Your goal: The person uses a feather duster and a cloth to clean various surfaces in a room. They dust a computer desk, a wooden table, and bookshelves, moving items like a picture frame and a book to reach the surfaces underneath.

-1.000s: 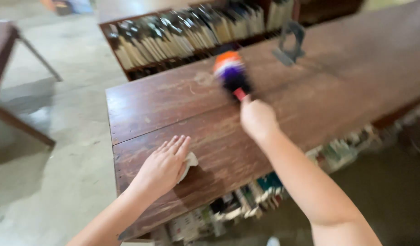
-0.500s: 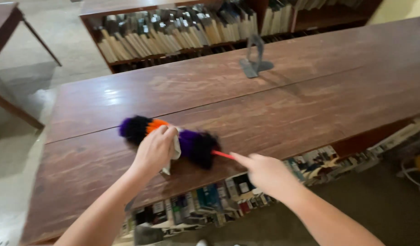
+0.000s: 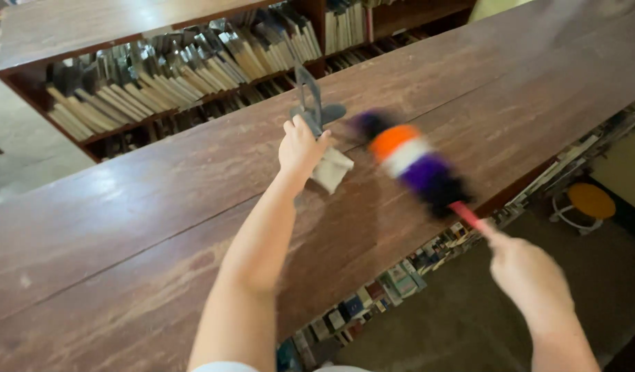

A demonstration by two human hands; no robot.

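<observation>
My right hand (image 3: 529,275) grips the red handle of a fluffy duster (image 3: 410,163) with black, orange, white and purple bands, held blurred over the brown wooden shelf top (image 3: 138,227). My left hand (image 3: 300,145) reaches far forward, holding a small pale cloth (image 3: 333,169) and touching a grey metal bookend (image 3: 312,100) that stands upright on the wood. The duster's head is just right of my left hand.
Rows of books (image 3: 186,65) fill a second shelf beyond the wooden top. More books (image 3: 372,303) show in the shelf below the near edge. A round orange stool (image 3: 587,202) stands on the floor at the right.
My left hand has left the duster and reached forward to the bookend with the cloth. The duster has swung up and to the right.
</observation>
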